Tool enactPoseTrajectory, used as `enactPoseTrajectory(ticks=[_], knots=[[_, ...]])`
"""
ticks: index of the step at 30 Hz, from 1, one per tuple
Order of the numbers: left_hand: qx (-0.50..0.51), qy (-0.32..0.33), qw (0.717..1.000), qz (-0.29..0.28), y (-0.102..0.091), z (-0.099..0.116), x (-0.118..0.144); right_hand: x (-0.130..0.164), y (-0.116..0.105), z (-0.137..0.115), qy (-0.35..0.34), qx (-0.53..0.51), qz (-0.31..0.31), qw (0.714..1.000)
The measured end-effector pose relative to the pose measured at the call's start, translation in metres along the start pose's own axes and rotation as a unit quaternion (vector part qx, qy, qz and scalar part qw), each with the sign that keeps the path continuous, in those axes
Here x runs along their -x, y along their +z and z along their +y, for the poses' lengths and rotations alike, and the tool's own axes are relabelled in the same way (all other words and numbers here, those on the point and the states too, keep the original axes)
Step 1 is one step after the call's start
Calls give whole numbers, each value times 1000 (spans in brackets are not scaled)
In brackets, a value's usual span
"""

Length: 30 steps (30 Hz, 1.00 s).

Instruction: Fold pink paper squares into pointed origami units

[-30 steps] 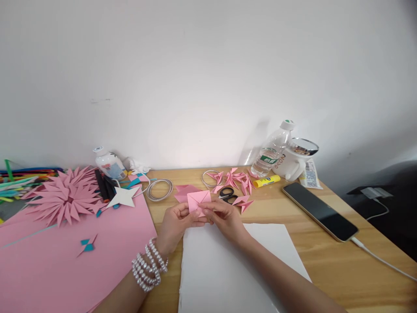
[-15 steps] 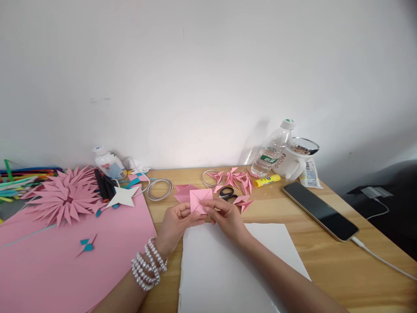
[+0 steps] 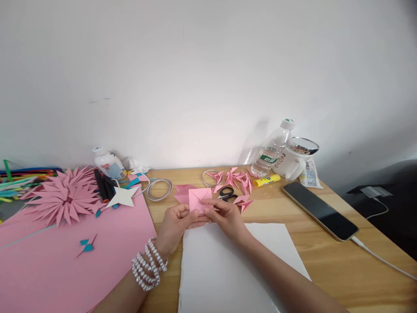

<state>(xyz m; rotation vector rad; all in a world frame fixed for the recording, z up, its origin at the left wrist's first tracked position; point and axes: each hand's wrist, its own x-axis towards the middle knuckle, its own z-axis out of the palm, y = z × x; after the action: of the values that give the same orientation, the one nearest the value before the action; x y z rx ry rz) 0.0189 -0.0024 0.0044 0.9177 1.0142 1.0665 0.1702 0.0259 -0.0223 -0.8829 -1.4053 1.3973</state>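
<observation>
Holding one pink square of paper (image 3: 196, 196), both hands sat over the far edge of the white sheet (image 3: 224, 269). Left hand (image 3: 174, 222) pinched its lower left edge, thumb on top; right hand (image 3: 227, 216) gripped the lower right, fingertips on the face. Square was flat, diagonal lines meeting near its middle. My read: part-folded, no spikes formed. Steps left: couldn't tell. Pointed pink pieces (image 3: 235, 177) lay beyond and right of the hands, by the scissors (image 3: 227, 196); looked further along. Spiky pink bundle (image 3: 67, 198), well left of the left hand, looked mostly assembled.

Text check, right and beyond the right hand: water bottle (image 3: 269, 152) had a green label, pale characters too small to call; mug (image 3: 289, 166) had sideways lettering, not readable; yellow glue stick (image 3: 267, 181) had a blue logo, illegible. Beyond the left hand: small white bottle (image 3: 110, 164), red print, unreadable.
</observation>
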Motion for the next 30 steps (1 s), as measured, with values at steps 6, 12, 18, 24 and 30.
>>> enactPoseTrajectory(ticks=[6,12,18,24,30], knots=[[-1,-3,1000,1,0,-1,1,0,-1,0,22,-15,-2,1000],[5,-1,1000,-27,0,1,2,0,0,-3,18,-21,8,1000],[-5,-10,999,-47,0,5,2,-1,-2,-1,27,-18,8,999],[-17,-21,1000,-15,-2,1,0,0,1,-4,14,6,4,1000],[-18,-9,1000,9,-1,-3,0,0,2,-5,24,-66,8,998]])
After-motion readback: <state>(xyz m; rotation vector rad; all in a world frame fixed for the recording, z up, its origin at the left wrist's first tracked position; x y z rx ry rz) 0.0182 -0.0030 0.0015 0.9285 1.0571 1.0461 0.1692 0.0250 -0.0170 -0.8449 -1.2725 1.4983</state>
